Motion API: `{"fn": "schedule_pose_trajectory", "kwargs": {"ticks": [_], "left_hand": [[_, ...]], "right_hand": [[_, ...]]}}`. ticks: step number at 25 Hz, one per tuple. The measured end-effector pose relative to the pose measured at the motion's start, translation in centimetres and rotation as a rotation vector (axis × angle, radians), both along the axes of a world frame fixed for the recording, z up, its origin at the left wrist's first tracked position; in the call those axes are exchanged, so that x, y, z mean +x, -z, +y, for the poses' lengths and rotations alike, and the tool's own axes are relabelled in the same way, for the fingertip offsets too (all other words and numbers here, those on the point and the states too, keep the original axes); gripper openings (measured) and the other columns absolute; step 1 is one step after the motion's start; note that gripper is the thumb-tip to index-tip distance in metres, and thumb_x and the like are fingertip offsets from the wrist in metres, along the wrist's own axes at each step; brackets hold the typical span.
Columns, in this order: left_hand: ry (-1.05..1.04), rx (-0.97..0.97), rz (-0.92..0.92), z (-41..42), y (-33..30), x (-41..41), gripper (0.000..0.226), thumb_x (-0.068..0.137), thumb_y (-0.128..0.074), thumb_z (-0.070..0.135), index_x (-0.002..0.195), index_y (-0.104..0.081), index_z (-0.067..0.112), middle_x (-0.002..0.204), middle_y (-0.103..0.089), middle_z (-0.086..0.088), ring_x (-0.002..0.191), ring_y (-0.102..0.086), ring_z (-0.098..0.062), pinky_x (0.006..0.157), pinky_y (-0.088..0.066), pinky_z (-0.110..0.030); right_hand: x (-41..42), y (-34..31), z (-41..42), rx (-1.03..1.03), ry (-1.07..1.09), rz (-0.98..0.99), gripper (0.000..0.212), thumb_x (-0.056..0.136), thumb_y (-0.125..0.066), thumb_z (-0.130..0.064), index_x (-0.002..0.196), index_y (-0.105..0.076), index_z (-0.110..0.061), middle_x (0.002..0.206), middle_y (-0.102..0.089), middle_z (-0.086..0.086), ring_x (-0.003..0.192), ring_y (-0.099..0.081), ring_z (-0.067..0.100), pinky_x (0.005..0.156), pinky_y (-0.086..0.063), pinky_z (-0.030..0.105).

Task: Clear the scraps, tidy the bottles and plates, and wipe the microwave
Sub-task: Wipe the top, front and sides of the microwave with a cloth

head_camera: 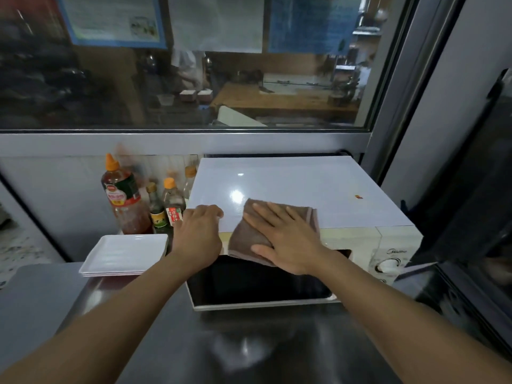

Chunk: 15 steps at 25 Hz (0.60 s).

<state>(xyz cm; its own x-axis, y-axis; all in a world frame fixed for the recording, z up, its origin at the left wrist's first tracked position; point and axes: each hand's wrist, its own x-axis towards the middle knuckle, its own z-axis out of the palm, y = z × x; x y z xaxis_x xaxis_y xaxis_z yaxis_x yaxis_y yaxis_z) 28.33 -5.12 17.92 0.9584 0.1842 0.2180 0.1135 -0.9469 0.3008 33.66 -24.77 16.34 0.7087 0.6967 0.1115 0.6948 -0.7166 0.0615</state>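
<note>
A white microwave (304, 187) stands on the steel counter with its dark glass door hanging open toward me. A brown cloth (246, 234) lies over the front edge of its top, and my right hand (288, 239) presses flat on it with the fingers spread. My left hand (198, 234) grips the microwave's front left corner, fingers curled over the top edge. Left of the microwave stand several sauce bottles (124, 195) with orange caps. A small stack of white rectangular plates (124, 253) sits in front of them.
The steel counter (249, 342) runs toward me below the open door. A glass window and a grey ledge (180, 144) rise behind the microwave. A dark appliance (476, 189) stands close on the right. The control knobs (388, 264) are on the microwave's right front.
</note>
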Motion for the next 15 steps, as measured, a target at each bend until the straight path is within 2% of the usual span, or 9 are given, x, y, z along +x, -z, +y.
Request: {"fn": "schedule_pose_trajectory", "kwargs": {"ticks": [2, 5, 8, 11, 15], "left_hand": [[0.057, -0.016, -0.013, -2.7, 0.0, 0.5, 0.05, 0.081, -0.05, 0.002, 0.128, -0.049, 0.021, 0.137, -0.046, 0.0, 0.125, -0.037, -0.027, 0.098, -0.034, -0.042], [0.15, -0.058, -0.042, -7.0, 0.2, 1.6, 0.046, 0.087, -0.046, 0.003, 0.129, -0.051, 0.021, 0.139, -0.046, 0.003, 0.126, -0.038, -0.025, 0.1, -0.033, -0.04], [0.119, -0.12, -0.014, -9.8, 0.5, 2.5, 0.046, 0.088, -0.042, 0.004, 0.129, -0.051, 0.024, 0.141, -0.043, 0.005, 0.126, -0.033, -0.028, 0.099, -0.031, -0.039], [0.057, -0.139, 0.003, -10.2, 0.7, 3.0, 0.045, 0.088, -0.042, 0.006, 0.126, -0.052, 0.029, 0.14, -0.041, 0.006, 0.124, -0.03, -0.029, 0.098, -0.031, -0.039], [0.044, -0.155, 0.016, -10.1, 0.9, 3.1, 0.043, 0.089, -0.042, 0.007, 0.123, -0.053, 0.03, 0.137, -0.043, 0.005, 0.122, -0.03, -0.03, 0.095, -0.031, -0.038]], "right_hand": [[0.8, -0.1, -4.1, 0.02, 0.022, -0.001, 0.066, 0.091, -0.018, -0.065, 0.148, -0.001, -0.039, 0.159, 0.005, -0.012, 0.146, 0.003, 0.014, 0.119, -0.002, 0.041], [2.0, -0.5, -11.9, 0.025, 0.139, 0.025, 0.075, 0.079, -0.001, -0.074, 0.147, 0.004, -0.042, 0.158, 0.006, -0.015, 0.146, 0.004, 0.012, 0.119, -0.005, 0.042], [2.9, -1.2, -18.0, 0.029, 0.252, 0.071, 0.078, 0.074, 0.004, -0.075, 0.145, 0.006, -0.042, 0.158, 0.006, -0.014, 0.146, 0.003, 0.011, 0.119, -0.006, 0.042], [3.1, -0.8, -19.1, 0.084, 0.335, 0.057, 0.08, 0.075, 0.005, -0.072, 0.148, -0.003, -0.039, 0.158, 0.001, -0.013, 0.146, -0.001, 0.013, 0.119, -0.005, 0.041], [2.6, -0.3, -15.7, 0.091, 0.313, 0.012, 0.081, 0.08, 0.01, -0.071, 0.149, -0.01, -0.034, 0.16, -0.004, -0.005, 0.146, -0.004, 0.024, 0.117, -0.009, 0.049]]}}
